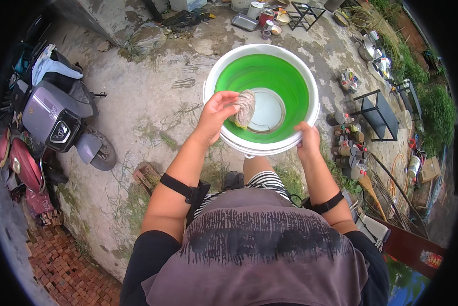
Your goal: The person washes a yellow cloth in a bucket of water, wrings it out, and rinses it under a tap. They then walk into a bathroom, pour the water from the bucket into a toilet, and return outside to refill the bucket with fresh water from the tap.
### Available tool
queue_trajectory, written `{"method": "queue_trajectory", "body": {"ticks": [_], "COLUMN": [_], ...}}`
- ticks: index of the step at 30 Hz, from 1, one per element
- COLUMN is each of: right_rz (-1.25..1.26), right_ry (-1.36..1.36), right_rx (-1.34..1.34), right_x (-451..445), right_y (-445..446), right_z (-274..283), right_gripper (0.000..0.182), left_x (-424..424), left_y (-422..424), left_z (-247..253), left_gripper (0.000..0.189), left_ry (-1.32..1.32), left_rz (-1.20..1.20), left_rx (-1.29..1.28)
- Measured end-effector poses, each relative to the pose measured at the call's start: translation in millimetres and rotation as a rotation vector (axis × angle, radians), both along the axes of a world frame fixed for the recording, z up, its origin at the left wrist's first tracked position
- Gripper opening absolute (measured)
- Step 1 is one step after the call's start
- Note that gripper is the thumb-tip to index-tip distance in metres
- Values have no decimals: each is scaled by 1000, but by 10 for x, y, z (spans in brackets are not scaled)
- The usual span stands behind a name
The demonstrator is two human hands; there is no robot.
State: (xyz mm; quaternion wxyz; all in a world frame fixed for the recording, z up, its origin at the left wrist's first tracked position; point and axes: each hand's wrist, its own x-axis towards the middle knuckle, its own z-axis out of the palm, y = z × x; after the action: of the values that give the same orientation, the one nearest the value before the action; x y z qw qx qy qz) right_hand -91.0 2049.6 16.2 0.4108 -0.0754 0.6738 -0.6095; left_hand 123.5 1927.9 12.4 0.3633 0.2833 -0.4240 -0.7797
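A round bucket [296,76], green inside with a white rim and a pale round bottom, is held in front of me with its mouth facing up towards the camera. My left hand [218,114] grips a crumpled, greyish-beige cloth [245,107] with a yellow-green edge, over the near left part of the bucket's opening. On the right, my right hand [308,139] holds the rim, with the thumb at the inner side and the other fingers mostly hidden under the outside.
A grey scooter [53,111] stands on the concrete at the left. Several bottles and jars [345,151] lie right of the bucket, beside a black metal-framed rack [378,114]. A shallow metal tray [245,22] and cans are at the top; a broom [372,195] is lower right.
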Motion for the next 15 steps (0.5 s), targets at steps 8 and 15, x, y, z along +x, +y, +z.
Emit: {"method": "queue_trajectory", "body": {"ticks": [8, 15], "right_rz": [310, 463], "right_ry": [-346, -335], "right_rx": [-111, -40], "right_x": [412, 861], "right_y": [-1555, -2235], "right_z": [-326, -545], "right_gripper": [8, 22], "left_x": [1357, 1483], "left_y": [-615, -888], "left_z": [44, -238], "left_gripper": [54, 79], "left_ry": [-589, -542], "left_rz": [812, 335], "left_rx": [-168, 418]}}
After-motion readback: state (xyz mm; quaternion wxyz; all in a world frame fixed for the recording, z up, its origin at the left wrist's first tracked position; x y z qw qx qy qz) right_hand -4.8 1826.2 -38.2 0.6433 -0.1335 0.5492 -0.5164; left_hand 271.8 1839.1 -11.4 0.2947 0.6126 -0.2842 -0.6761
